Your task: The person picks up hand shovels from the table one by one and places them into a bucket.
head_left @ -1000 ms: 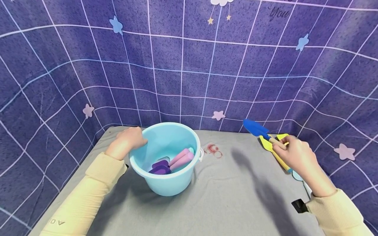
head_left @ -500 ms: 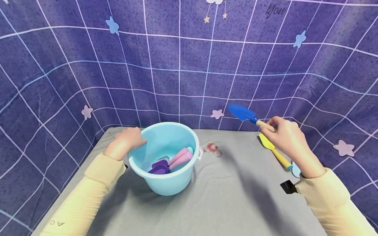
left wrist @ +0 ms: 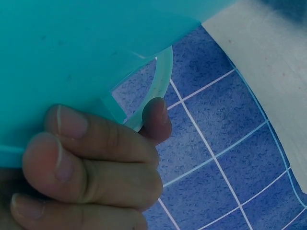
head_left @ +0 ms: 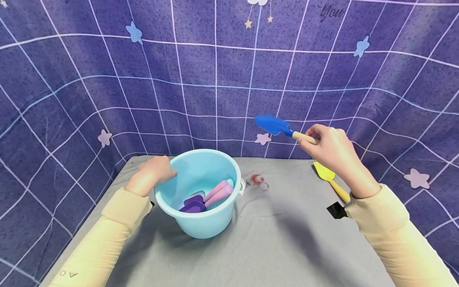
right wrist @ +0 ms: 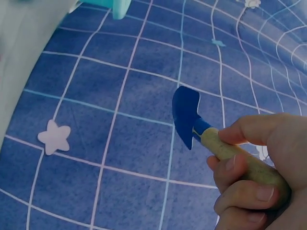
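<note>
A light blue bucket [head_left: 204, 227] stands upright on the grey cloth, left of centre. My left hand [head_left: 155, 171] grips its left rim; the left wrist view has curled fingers [left wrist: 110, 177] against the bucket's wall, beside its pale handle [left wrist: 164, 76]. Inside the bucket lie purple-bladed hand tools with pink handles [head_left: 219, 194]. Raised over the right half of the cloth, my right hand [head_left: 331, 149] holds a blue trowel [head_left: 273, 125] by its wooden handle [right wrist: 240, 160], blade pointing left. Fingers wrap that handle in the right wrist view.
A yellow trowel [head_left: 324, 172] lies on the cloth at the right, partly behind my right arm. Red ring-shaped marks [head_left: 257, 179] show on the grey cloth [head_left: 258, 247] right of the bucket. A purple grid-patterned curtain [head_left: 201, 59] surrounds the back and sides.
My right hand has moved left and up with the blue trowel, away from the yellow trowel. A pale blue item by that trowel is now hidden. My left hand stays on the bucket's rim.
</note>
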`<act>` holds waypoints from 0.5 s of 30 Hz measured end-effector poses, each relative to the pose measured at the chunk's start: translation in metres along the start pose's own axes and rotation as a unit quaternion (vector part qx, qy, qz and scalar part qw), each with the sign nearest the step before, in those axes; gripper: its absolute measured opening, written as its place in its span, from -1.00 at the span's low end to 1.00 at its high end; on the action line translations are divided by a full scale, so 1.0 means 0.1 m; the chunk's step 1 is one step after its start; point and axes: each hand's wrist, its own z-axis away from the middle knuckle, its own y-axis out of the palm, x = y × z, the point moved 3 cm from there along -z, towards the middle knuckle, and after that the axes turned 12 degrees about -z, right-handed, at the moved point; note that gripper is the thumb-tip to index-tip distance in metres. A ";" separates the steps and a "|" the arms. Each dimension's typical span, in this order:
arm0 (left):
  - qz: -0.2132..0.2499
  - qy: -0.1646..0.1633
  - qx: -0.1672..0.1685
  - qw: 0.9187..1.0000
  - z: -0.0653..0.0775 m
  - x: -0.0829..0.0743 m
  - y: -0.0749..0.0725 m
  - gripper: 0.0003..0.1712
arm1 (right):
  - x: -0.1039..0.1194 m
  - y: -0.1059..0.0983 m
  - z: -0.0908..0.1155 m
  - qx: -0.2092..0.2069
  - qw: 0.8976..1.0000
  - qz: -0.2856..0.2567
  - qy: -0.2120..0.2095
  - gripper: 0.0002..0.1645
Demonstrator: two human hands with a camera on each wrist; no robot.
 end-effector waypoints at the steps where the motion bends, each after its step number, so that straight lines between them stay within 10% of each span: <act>1: 0.000 0.000 -0.001 1.000 0.00 0.00 0.00 -0.69 | 0.03 0.01 -0.02 -0.002 1.000 -0.001 -0.004 -0.76; 15: 0.000 0.001 -0.004 1.000 0.00 0.00 0.00 -0.69 | 0.37 0.17 -0.18 0.032 0.998 -0.010 -0.054 -0.79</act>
